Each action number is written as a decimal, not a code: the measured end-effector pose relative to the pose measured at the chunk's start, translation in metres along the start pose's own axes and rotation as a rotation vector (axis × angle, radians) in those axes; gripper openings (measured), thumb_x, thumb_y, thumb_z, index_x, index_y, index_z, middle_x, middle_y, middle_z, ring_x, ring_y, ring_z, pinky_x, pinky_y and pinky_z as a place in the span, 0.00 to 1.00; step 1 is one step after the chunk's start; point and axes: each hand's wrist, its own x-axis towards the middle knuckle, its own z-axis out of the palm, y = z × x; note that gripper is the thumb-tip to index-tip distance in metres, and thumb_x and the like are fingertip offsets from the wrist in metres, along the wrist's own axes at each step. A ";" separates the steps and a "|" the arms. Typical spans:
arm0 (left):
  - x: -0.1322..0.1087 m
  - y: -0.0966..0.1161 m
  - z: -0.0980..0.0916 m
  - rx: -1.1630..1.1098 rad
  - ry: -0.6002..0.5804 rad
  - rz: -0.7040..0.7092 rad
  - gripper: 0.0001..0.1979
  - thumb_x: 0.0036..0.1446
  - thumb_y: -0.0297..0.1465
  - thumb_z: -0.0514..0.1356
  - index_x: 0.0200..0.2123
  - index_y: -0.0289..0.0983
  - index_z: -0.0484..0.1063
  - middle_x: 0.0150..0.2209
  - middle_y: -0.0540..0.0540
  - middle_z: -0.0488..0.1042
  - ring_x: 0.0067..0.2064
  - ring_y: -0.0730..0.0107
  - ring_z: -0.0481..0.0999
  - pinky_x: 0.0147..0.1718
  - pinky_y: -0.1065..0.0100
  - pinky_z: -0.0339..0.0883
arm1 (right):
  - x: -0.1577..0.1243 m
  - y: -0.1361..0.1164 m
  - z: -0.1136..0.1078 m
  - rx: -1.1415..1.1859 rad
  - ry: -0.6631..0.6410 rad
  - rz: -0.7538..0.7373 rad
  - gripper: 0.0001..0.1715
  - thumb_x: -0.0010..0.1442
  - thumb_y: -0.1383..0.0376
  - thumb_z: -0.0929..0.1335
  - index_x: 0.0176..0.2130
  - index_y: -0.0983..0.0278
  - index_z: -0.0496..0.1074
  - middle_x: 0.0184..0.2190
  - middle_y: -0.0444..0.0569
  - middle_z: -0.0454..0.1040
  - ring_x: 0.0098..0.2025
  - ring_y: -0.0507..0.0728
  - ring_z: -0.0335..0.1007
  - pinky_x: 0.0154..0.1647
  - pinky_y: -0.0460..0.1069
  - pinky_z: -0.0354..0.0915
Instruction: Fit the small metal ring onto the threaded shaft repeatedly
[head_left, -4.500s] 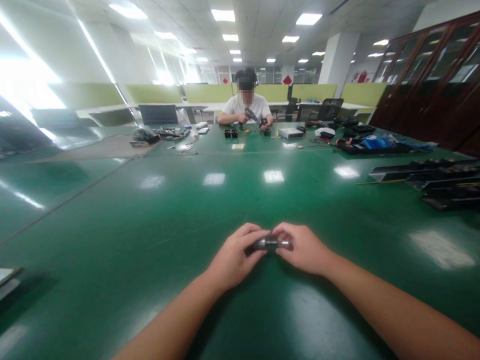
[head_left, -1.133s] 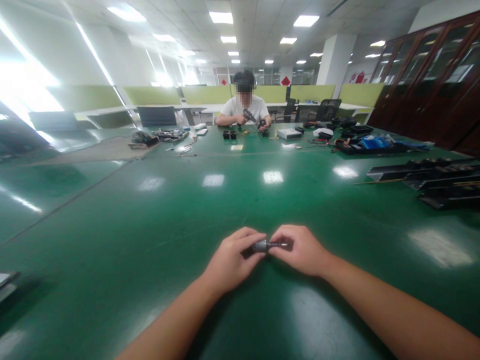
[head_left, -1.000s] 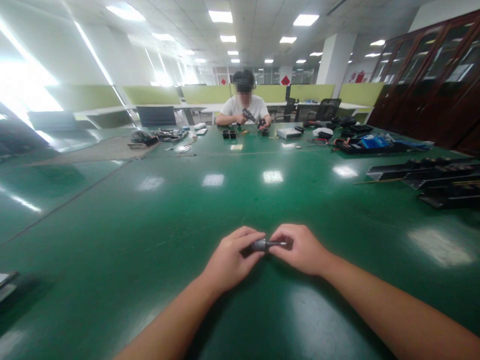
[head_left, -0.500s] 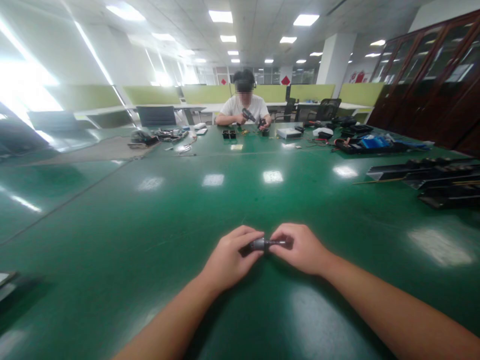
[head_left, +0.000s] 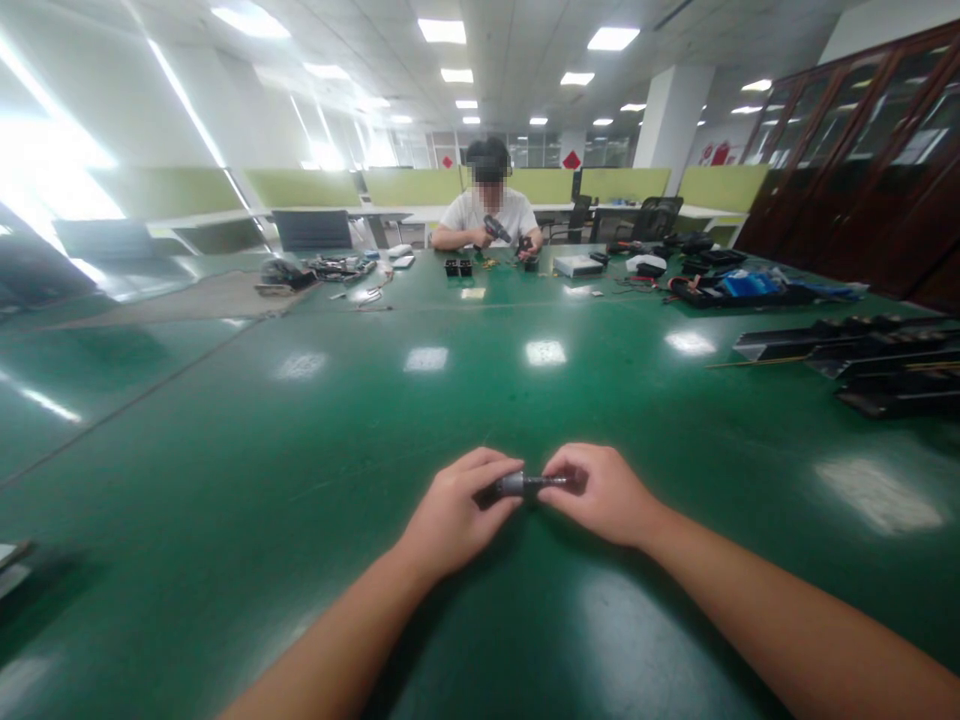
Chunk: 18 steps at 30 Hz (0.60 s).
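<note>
Just above the green table, my left hand (head_left: 461, 512) is closed round a small grey and black cylinder (head_left: 511, 485), its fingers on top and thumb below. From the cylinder's right end a thin dark shaft (head_left: 546, 481) runs toward my right hand (head_left: 604, 494). The right thumb and fingers are pinched on the far end of that shaft, whose tip they partly hide. Both pieces lie in one line, level with the tabletop. The cylinder's left end is covered by my left palm, and its exact kind is not clear.
Across the green table (head_left: 480, 400) sits a person in a white shirt (head_left: 517, 208), holding a power drill (head_left: 496, 230). Black metal rails (head_left: 862, 350) lie at the right. Tools and a blue item (head_left: 750, 283) are at the far right, cables (head_left: 341, 268) at the far left.
My left hand and the cylinder have shifted slightly left, so a longer piece of the shaft shows between the hands. My right hand has barely moved.
</note>
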 end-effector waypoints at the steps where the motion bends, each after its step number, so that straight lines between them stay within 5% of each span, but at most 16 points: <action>1: 0.000 0.000 0.000 0.006 0.004 0.002 0.14 0.57 0.27 0.63 0.48 0.40 0.77 0.45 0.43 0.77 0.45 0.64 0.77 0.46 0.64 0.73 | 0.000 0.000 0.000 -0.005 0.002 0.003 0.04 0.53 0.68 0.74 0.33 0.63 0.77 0.27 0.44 0.76 0.28 0.53 0.69 0.30 0.47 0.62; 18: 0.000 -0.004 -0.004 0.035 0.025 -0.017 0.15 0.56 0.26 0.63 0.48 0.40 0.77 0.44 0.44 0.77 0.45 0.64 0.77 0.46 0.64 0.73 | 0.001 0.001 -0.002 -0.019 0.012 0.024 0.02 0.53 0.69 0.73 0.32 0.63 0.76 0.26 0.44 0.75 0.28 0.53 0.69 0.29 0.46 0.62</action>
